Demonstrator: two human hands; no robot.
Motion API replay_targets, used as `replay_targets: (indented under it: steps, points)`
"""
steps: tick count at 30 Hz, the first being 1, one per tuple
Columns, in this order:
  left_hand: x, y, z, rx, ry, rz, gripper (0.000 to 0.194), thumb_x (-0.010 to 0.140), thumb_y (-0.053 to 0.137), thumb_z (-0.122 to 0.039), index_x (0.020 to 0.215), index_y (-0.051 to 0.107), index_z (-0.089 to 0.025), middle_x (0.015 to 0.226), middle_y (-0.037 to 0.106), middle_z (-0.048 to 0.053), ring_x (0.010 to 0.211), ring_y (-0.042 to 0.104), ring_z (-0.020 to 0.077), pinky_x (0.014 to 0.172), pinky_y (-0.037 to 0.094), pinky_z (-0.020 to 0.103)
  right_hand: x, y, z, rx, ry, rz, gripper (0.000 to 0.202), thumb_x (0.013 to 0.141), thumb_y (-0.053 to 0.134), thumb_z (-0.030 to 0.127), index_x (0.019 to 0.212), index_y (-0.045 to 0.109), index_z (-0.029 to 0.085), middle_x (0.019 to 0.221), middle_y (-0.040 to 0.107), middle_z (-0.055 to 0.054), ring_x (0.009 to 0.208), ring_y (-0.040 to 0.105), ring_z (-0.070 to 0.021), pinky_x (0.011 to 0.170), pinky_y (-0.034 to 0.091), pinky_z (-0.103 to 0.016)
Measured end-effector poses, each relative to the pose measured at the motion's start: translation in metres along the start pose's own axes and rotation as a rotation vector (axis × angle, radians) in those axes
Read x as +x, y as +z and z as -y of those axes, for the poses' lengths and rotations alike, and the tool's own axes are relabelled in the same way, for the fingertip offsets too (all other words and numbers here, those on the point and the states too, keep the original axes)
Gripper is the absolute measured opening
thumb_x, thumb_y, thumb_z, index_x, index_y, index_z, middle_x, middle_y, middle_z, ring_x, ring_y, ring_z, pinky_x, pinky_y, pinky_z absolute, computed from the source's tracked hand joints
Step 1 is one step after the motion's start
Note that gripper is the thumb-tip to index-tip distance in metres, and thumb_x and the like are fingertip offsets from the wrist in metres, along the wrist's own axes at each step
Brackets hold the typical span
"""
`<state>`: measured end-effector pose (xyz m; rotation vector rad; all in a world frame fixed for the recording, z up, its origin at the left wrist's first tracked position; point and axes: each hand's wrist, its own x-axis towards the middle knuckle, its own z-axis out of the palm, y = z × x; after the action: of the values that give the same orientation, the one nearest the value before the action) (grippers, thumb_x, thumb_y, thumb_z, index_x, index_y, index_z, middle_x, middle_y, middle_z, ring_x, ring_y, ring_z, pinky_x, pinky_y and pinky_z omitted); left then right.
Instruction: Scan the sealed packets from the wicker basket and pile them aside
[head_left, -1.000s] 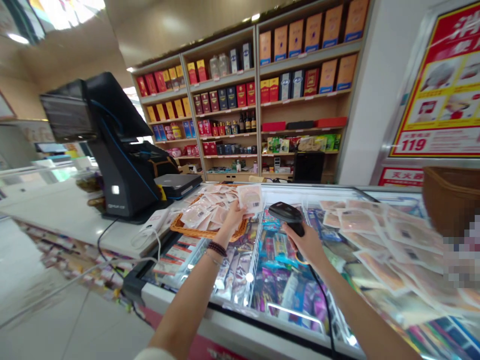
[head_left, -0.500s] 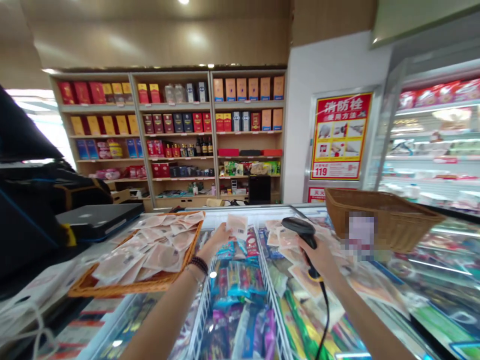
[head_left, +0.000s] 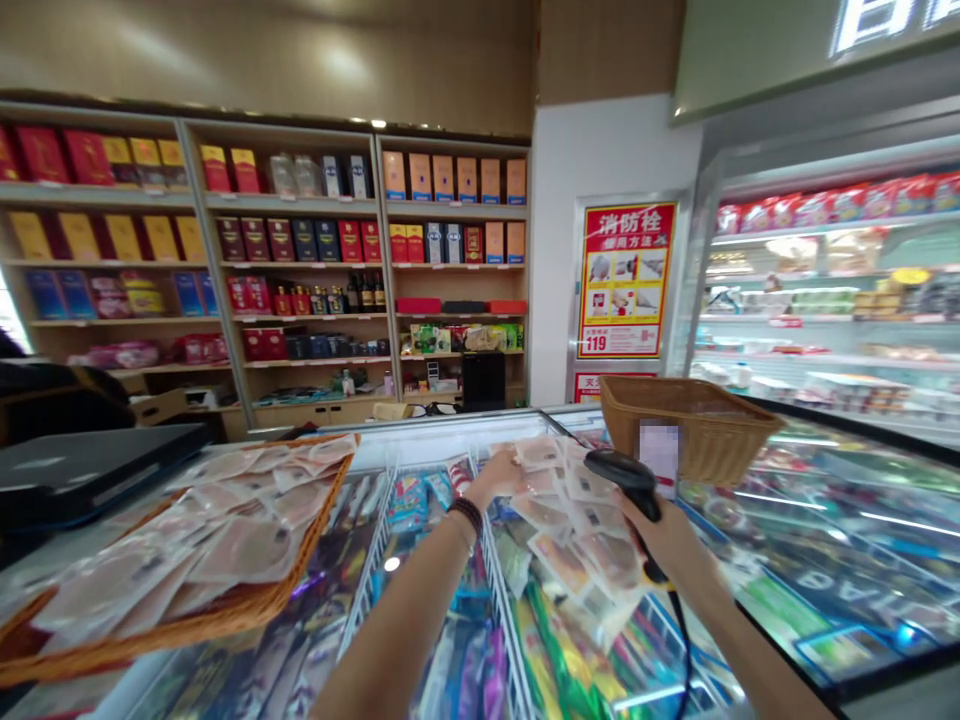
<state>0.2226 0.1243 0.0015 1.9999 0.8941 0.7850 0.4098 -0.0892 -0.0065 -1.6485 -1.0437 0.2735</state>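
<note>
My right hand [head_left: 664, 532] grips a black barcode scanner [head_left: 622, 472], whose head points left over a pile of flat clear packets [head_left: 592, 530]. The scanner's cord hangs down below that hand. With a beaded bracelet on its wrist, my left hand [head_left: 496, 478] is at the far left edge of this pile, its fingers closed at the edge of a flat packet [head_left: 534, 456]. The fingertips are partly hidden. More such packets [head_left: 244, 545] lie overlapping in an orange woven tray [head_left: 289, 600] on the left.
Beneath the glass, a freezer holds colourful wrapped goods between white wire dividers [head_left: 491, 575]. A brown wicker basket [head_left: 720, 445] stands at the back right. Behind are shelves [head_left: 300, 265] of boxes and bottles. A dark flat device [head_left: 105, 465] sits at left.
My left hand has moved right with the packet, from above the middle freezer section to the right-hand pile. The view has turned right. The scanner stays in my right hand.
</note>
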Motion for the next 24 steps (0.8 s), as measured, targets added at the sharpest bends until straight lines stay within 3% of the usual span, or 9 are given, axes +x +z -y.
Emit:
replay_targets:
  steps: [3,6,10,16,19,24]
  points:
    - [-0.013,-0.016,0.005,0.317,-0.085,-0.063,0.018,0.081,0.065,-0.014,0.094,0.077,-0.012,0.105,0.079,0.018,0.113,0.071,0.0335,0.100,0.052,0.041,-0.001,0.008,0.000,-0.028,-0.009,0.033,0.047,0.075,0.055,0.070,0.055,0.050,0.028,0.038,0.054,-0.001,0.036,0.052,-0.0172,0.044,0.040,-0.030]
    - [-0.034,-0.052,0.016,0.560,-0.110,-0.062,0.022,0.089,0.058,-0.018,0.098,0.078,-0.013,0.110,0.079,0.016,0.112,0.072,0.0302,0.098,0.054,0.037,-0.003,0.021,0.009,-0.024,-0.022,0.062,0.046,0.075,0.057,0.069,0.056,0.050,0.028,0.038,0.054,-0.001,0.036,0.053,-0.0179,0.043,0.041,-0.030]
    - [-0.071,-0.117,0.037,0.467,-0.112,-0.204,0.026,0.088,0.062,-0.020,0.107,0.078,-0.012,0.119,0.078,0.017,0.115,0.072,0.0295,0.102,0.053,0.036,-0.006,0.050,0.030,0.056,-0.020,0.108,0.044,0.072,0.060,0.068,0.058,0.052,0.027,0.039,0.054,-0.001,0.035,0.052,-0.0175,0.039,0.041,-0.029]
    - [-0.149,-0.215,0.067,0.370,-0.127,-0.513,0.021,0.077,0.072,-0.017,0.096,0.079,-0.016,0.113,0.079,0.018,0.112,0.073,0.0351,0.107,0.053,0.046,-0.014,0.118,0.059,0.212,-0.067,0.207,0.046,0.071,0.067,0.068,0.060,0.053,0.026,0.042,0.056,-0.001,0.034,0.049,-0.0157,0.037,0.040,-0.029]
    - [-0.194,-0.251,0.070,0.554,-0.170,-0.628,0.031,0.079,0.069,-0.014,0.108,0.076,-0.017,0.121,0.076,0.017,0.121,0.067,0.0356,0.113,0.046,0.048,-0.023,0.152,0.072,0.269,-0.081,0.291,0.046,0.073,0.068,0.068,0.062,0.054,0.026,0.043,0.057,0.000,0.034,0.051,-0.0160,0.038,0.040,-0.029]
    - [-0.264,-0.302,0.070,0.921,-0.432,-0.800,0.051,0.087,0.060,-0.019,0.137,0.063,-0.014,0.148,0.060,0.022,0.142,0.049,0.0385,0.119,0.036,0.053,-0.043,0.199,0.093,0.286,-0.148,0.385,0.049,0.077,0.068,0.070,0.060,0.052,0.027,0.038,0.053,0.001,0.034,0.051,-0.0169,0.041,0.043,-0.030]
